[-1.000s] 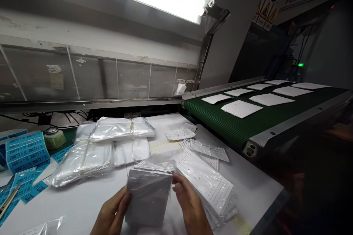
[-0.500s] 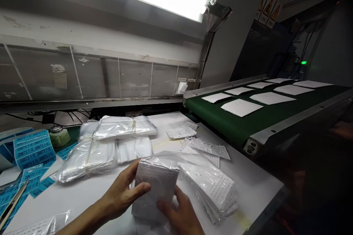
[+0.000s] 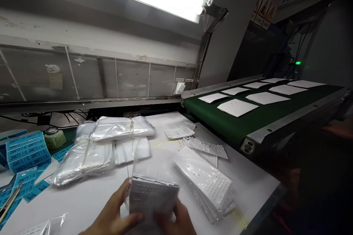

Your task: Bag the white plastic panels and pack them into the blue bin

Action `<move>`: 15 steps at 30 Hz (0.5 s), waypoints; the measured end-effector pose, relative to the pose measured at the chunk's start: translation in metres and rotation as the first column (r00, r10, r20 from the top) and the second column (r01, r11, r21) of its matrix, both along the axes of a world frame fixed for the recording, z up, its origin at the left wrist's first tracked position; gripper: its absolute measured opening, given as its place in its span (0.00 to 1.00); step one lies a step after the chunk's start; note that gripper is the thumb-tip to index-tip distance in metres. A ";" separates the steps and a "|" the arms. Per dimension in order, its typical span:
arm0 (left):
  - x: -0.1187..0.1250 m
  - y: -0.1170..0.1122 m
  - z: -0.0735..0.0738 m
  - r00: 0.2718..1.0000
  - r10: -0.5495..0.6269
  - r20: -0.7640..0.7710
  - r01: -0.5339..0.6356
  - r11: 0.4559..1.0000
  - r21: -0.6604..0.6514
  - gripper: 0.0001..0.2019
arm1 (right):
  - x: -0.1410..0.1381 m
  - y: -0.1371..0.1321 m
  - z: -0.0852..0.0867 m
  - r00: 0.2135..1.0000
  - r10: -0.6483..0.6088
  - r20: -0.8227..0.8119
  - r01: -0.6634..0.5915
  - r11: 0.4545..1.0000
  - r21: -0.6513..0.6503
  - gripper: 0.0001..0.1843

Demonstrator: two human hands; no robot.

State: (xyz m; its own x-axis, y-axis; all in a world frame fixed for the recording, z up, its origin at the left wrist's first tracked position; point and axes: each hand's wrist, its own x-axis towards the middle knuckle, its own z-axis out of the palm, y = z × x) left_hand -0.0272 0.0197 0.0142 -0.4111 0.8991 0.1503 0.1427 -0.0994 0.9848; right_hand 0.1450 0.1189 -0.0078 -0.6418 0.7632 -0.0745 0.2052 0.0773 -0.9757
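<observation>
My left hand [image 3: 114,216] and my right hand [image 3: 176,220] both grip a stack of white perforated sheets [image 3: 153,200] inside a clear plastic bag [image 3: 146,161], low at the frame's bottom centre. The bag's open top stands up above the stack. The fingers of both hands wrap round the stack's lower edge. Just to the right lies a pile of bagged white sheets [image 3: 206,185] on the white table [image 3: 248,172].
Bundles of empty clear bags [image 3: 102,143] lie at the left centre, blue label sheets [image 3: 26,152] and a small jar [image 3: 53,137] farther left. Loose white sheets [image 3: 204,148] lie near the green conveyor belt [image 3: 234,125], which carries several white sheets [image 3: 237,107].
The stack has dropped lower and nearer to me, the bag's mouth now stands upright above it, and my left hand has slid from the stack's top to its lower left side.
</observation>
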 end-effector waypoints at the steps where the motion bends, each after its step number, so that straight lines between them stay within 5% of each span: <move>1: -0.001 0.006 0.014 0.996 -0.083 0.036 0.082 0.997 0.010 0.28 | 0.001 0.001 -0.010 0.999 0.023 0.030 -0.023 1.000 0.001 0.18; 4: 0.001 0.018 0.027 0.966 -0.215 0.145 0.218 0.976 -0.010 0.21 | 0.008 0.003 -0.033 0.992 0.027 0.124 -0.041 0.993 0.107 0.21; 10: 0.016 0.009 -0.025 0.975 -0.093 0.202 0.121 0.984 -0.131 0.15 | 0.018 0.002 -0.042 0.971 -0.046 0.233 -0.083 0.853 0.515 0.28; 12: 0.016 0.008 -0.027 0.963 -0.021 0.269 0.068 0.983 -0.168 0.16 | 0.018 -0.003 -0.035 0.964 -0.081 0.253 -0.055 0.871 0.489 0.25; 15: 0.018 0.014 -0.010 0.869 0.115 0.482 0.003 0.971 -0.238 0.23 | 0.019 -0.017 -0.018 0.962 -0.137 0.234 0.080 0.968 0.238 0.19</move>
State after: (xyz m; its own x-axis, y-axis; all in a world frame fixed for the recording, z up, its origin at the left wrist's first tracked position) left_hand -0.0094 0.0342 0.0046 -0.4288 0.8572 -0.2852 -0.3640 0.1249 0.9230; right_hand 0.1644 0.1020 -0.0262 -0.5373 0.8425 -0.0386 0.4568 0.2522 -0.8531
